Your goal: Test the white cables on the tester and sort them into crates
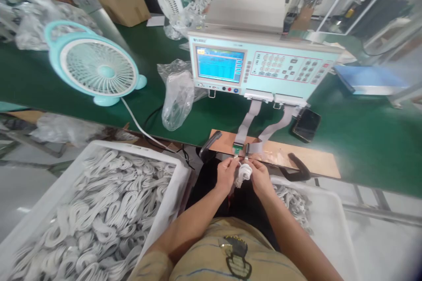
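A coiled white cable point(244, 173) hangs between my two hands at the table's front edge. My left hand point(227, 173) pinches one end of it, close against a small green circuit board point(237, 149). On the other side my right hand point(261, 175) is closed on the other end, just below a dark connector point(247, 150). Two grey ribbon cables point(248, 118) run from these connectors up to the sockets of a tester point(263, 68) with a lit blue screen. Whether the cable's plugs are fully seated cannot be made out.
A white bin point(95, 145) full of coiled cables stands at the lower left; another bin point(329, 210) with coils sits at the lower right. On the green table are a fan point(105, 70), a plastic bag point(178, 96), a phone point(306, 124) and a blue folder point(369, 80).
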### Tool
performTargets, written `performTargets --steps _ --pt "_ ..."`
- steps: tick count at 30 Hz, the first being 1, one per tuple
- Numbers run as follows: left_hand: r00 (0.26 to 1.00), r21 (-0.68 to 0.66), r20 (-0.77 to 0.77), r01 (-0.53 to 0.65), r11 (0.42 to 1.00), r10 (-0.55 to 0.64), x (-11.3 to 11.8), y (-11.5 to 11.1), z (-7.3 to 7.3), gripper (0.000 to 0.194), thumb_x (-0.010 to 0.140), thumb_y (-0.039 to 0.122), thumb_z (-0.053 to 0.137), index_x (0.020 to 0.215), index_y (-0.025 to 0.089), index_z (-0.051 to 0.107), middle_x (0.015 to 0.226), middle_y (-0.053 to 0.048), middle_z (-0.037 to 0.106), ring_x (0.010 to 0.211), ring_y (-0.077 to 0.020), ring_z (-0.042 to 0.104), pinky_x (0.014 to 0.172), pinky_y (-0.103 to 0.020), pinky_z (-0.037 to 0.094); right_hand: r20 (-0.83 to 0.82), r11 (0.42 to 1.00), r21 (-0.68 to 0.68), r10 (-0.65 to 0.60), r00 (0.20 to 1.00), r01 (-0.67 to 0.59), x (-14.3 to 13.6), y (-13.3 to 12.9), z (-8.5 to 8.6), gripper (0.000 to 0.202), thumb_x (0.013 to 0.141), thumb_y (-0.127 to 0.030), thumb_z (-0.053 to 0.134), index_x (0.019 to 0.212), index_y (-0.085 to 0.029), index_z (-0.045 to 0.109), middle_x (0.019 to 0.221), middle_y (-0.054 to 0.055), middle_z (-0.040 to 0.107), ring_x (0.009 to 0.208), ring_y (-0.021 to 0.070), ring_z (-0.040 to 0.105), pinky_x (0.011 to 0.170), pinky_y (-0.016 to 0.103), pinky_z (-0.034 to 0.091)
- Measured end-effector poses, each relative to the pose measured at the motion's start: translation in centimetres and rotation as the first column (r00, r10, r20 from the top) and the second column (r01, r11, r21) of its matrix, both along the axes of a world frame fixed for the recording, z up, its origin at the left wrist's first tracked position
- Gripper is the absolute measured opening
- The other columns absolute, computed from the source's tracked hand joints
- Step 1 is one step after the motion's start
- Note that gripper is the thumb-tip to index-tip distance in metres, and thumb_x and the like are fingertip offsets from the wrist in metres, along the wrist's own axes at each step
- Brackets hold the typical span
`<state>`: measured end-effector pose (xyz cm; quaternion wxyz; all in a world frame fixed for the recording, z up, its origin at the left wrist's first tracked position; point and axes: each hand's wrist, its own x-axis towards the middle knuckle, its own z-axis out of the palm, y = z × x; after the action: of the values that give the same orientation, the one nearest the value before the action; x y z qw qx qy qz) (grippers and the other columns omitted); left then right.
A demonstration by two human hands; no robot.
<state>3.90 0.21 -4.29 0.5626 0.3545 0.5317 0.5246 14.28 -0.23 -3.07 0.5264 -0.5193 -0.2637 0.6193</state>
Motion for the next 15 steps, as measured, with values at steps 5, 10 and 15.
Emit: performTargets --steps 5,10,15 --pt "0.994 0.007 -0.102 0.043 0.999 -0.042 -0.7 -0.1 0.6 0.03 0.073 0.04 0.057 0.057 0.015 0.056 0.053 0.001 0.05 0.053 -0.011 0.044 0.053 -0.023 0.035 0.047 0.999 -0.014 -0.034 0.998 0.035 0.1 0.0 -0.4 0.022 0.056 -0.031 0.076 0.07 -0.017 0.067 0.063 0.0 0.065 0.057 0.0132 0.056 0.056 0.025 0.043" --pt "0.914 0.275 -0.405 0.089 0.957 0.032 -9.6 -1.7 3.9 0.022 0.082 0.033 0.048 0.081 0.018 0.063 0.085 -0.007 0.062 0.082 -0.0186 0.054 0.078 -0.029 0.04 0.092 0.994 -0.078 -0.075 0.993 0.082 0.2 0.7 -1.2 0.026 0.051 -0.031 0.078 0.071 -0.017 0.068 0.068 0.001 0.066 0.061 0.013 0.058 0.056 0.024 0.045" --pt "0.606 0.156 -0.718 -0.339 0.928 0.343 -23.1 -3.3 3.2 0.012 0.078 0.02 0.048 0.081 0.02 0.06 0.09 -0.007 0.059 0.094 -0.0204 0.05 0.089 -0.032 0.034 0.124 0.994 -0.08 -0.062 0.99 0.072 0.4 0.6 -1.1 0.028 0.05 -0.034 0.078 0.072 -0.018 0.069 0.071 0.003 0.067 0.061 0.0151 0.059 0.053 0.025 0.047"
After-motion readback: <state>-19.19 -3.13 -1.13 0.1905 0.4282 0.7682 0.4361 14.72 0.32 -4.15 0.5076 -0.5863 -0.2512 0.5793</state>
